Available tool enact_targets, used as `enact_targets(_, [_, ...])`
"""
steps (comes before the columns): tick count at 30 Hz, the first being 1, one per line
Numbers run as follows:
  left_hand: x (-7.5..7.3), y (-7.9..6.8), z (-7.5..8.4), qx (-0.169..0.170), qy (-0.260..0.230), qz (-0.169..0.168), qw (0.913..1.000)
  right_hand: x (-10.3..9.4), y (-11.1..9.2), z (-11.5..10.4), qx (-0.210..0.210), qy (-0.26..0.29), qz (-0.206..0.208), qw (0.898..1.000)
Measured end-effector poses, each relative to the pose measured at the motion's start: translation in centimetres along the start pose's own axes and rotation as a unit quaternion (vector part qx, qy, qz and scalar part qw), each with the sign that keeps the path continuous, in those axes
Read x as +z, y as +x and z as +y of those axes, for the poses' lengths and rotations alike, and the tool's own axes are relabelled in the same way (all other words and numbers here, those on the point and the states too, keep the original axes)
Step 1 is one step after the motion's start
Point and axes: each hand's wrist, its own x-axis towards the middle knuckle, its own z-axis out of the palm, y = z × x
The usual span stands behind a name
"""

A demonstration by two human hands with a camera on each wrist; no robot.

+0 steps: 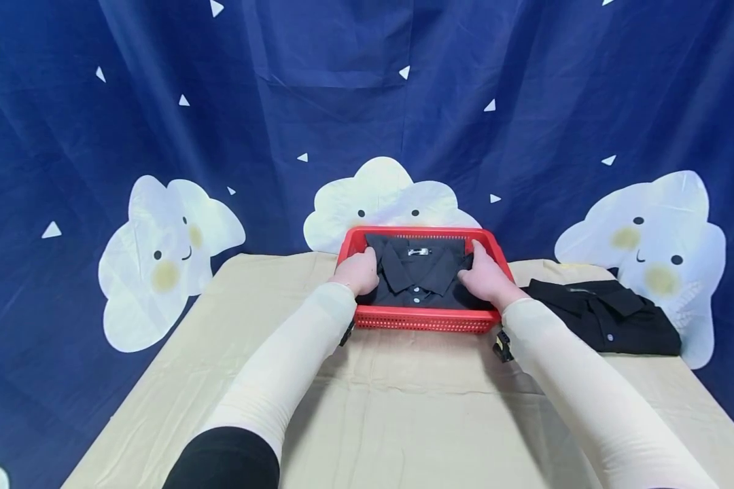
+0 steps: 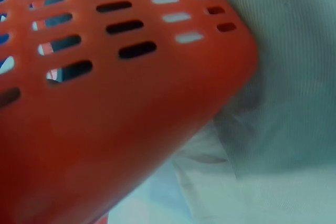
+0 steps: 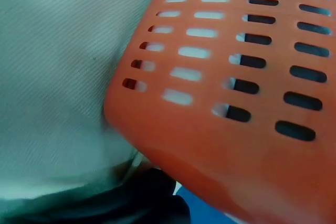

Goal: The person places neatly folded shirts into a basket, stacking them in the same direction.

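A red plastic basket (image 1: 425, 319) with slotted walls stands on the cloth-covered table. Inside it lies a folded black collared shirt (image 1: 417, 273), collar up, with pale buttons and a label at the neck. My left hand (image 1: 358, 272) reaches over the basket's left side and grips the shirt's left edge; its fingertips are hidden. At the opposite edge, my right hand (image 1: 484, 275) holds the shirt, its thumb beside the collar. Both wrist views show only the basket's outer wall (image 2: 142, 93) and corner (image 3: 157, 129) close up, without the fingers.
Another folded black shirt (image 1: 608, 316) lies on the table to the right of the basket. Beige cloth (image 1: 397, 421) covers the table. Behind it hangs a dark blue curtain (image 1: 342, 115) with white clouds and triangles.
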Motion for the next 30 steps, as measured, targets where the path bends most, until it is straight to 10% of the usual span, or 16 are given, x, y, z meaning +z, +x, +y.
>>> enact_targets(10, [-0.1,-0.9,1.0,0.015,-0.028,0.044,0.9985,-0.4,-0.3,0.1,-0.063,-0.074,0.065,0.993])
enact_targets(17, [-0.3,-2.0,2.9,0.086,-0.040,0.071,0.9930,-2.4,-1.3,0.3,-0.097,-0.058,0.097,0.989])
enact_targets(30, [0.9,-6.6,10.5,0.251,-0.152,0.125,0.9479,-8.6,-3.6,5.0,-0.087,-0.042,0.144,0.985])
